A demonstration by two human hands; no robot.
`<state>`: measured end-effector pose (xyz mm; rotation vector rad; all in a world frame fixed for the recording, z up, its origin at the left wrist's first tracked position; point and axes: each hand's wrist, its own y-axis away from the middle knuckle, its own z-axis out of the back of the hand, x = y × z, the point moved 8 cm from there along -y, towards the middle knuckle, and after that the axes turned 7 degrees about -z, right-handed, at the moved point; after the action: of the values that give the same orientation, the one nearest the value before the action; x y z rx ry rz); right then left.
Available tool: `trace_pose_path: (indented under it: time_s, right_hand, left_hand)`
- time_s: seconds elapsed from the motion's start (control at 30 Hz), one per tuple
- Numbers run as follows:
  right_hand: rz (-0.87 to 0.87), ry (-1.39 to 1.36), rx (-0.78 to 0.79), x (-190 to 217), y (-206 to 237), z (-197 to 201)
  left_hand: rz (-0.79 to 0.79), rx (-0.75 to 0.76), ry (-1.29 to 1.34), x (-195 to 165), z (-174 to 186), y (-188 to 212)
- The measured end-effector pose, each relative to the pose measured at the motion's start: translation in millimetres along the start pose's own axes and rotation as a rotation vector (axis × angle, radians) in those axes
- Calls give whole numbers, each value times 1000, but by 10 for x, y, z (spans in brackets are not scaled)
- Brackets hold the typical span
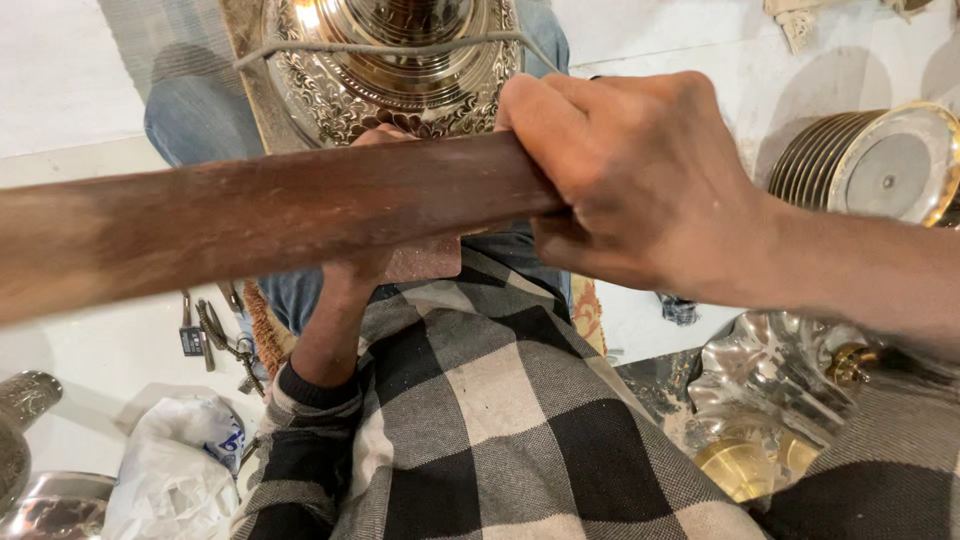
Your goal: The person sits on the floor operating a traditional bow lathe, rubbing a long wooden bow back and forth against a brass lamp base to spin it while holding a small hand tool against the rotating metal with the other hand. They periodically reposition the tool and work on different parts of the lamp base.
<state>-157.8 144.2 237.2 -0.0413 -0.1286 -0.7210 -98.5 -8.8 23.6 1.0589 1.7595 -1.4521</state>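
From the head camera I look straight down at my lap and both hands. My right hand (pixel 640 185) is wrapped tight round a long dark wooden bar (pixel 250 215), fingers curled fully over its top with the thumb tucked beneath, so there is no gap in the grip. The bar runs nearly level across the frame, from that fist out past the left edge, its near end blurred.

My left hand (pixel 365 255) sits under the bar and is mostly hidden by it. I see knuckles just above the wood, touching the lower rim of an engraved brass vessel (pixel 390 70), and the wrist below it, beside a small rough brownish pad (pixel 425 260). I cannot tell how far those fingers are closed or whether they grip the pad.

The brass vessel stands between my knees at the top of the view, its ornate band shining, a grey cord (pixel 380 45) looped around it. My checked shirt (pixel 480 400) fills the lower middle.

To the right a ribbed stack of metal discs (pixel 870 165) stands on the pale floor (pixel 60 90), with a scalloped silver dish (pixel 770 365) nearer me. To the left lie a bunch of keys (pixel 205 330) and a crumpled white plastic bag (pixel 175 460).
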Motion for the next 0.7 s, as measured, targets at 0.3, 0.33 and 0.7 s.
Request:
trace_pose_path:
  time_s: [0.3, 0.33, 0.7]
  right_hand:
    - [-39, 245, 51, -54, 102, -162]
    - [20, 107, -59, -32, 45, -83]
    - [-30, 191, -35, 11, 73, 0]
  left_hand:
    - [-207, 1, -220, -325, -140, -272]
    - [-226, 8, -213, -366, -150, -316]
    - [-229, 55, -174, -250, -181, -282]
